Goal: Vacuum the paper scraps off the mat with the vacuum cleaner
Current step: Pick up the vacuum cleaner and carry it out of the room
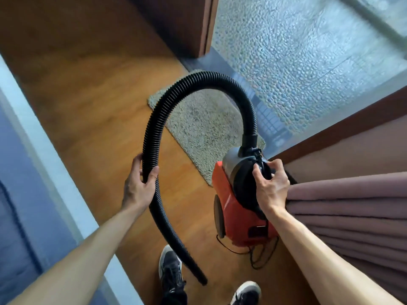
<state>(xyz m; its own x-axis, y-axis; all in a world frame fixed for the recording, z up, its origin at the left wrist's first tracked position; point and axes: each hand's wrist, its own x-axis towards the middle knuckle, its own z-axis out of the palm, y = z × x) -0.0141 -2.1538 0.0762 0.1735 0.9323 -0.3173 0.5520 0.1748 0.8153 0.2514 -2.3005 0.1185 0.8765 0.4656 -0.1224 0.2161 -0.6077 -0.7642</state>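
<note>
Left hand [137, 186] and right hand [273, 187] both curl in grips.

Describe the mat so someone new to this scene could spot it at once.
Start at the brown wooden floor, where it meets the blue-grey pebbled surface. The mat lies there, framed by the arch of the black hose, just beyond the orange vacuum cleaner. It is the only pale, shaggy, speckled rectangle.

We count one vacuum cleaner [233, 216], orange-bodied, one black ribbed hose [198, 78] and one thin black cord [255, 256]. We find one shaggy mat [204, 126] and one pleated curtain [352, 205]. Hands come to two, the left hand [137, 186] and the right hand [272, 186]; dark shoes [170, 269], likewise two.
</note>
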